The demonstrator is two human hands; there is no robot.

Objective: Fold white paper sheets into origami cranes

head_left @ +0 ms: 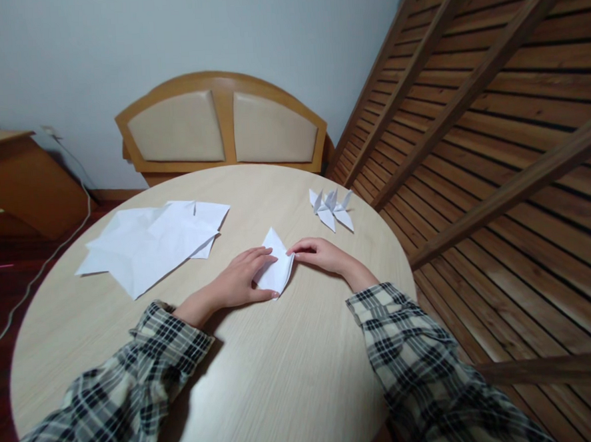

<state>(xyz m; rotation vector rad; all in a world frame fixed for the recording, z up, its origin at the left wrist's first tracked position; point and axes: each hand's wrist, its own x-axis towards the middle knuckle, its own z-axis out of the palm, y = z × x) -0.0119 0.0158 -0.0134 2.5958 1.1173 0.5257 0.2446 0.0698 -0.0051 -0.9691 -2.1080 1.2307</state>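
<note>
A folded piece of white paper (277,270), roughly diamond-shaped, lies on the round table between my hands. My left hand (241,276) rests on its left side with fingers and thumb spread, pressing it to the tabletop. At the paper's right edge, my right hand (320,254) pinches a slightly lifted flap between thumb and fingers. Beyond my right hand stand several small folded paper figures (332,210) with pointed, wing-like tips, close together.
Overlapping sheets of creased white paper (151,240) lie at the table's left. The round pale table (285,381) has a padded wooden headboard (222,119) behind it. Wooden slats (495,135) rise along the right, and a white cable (42,266) runs across the floor at left.
</note>
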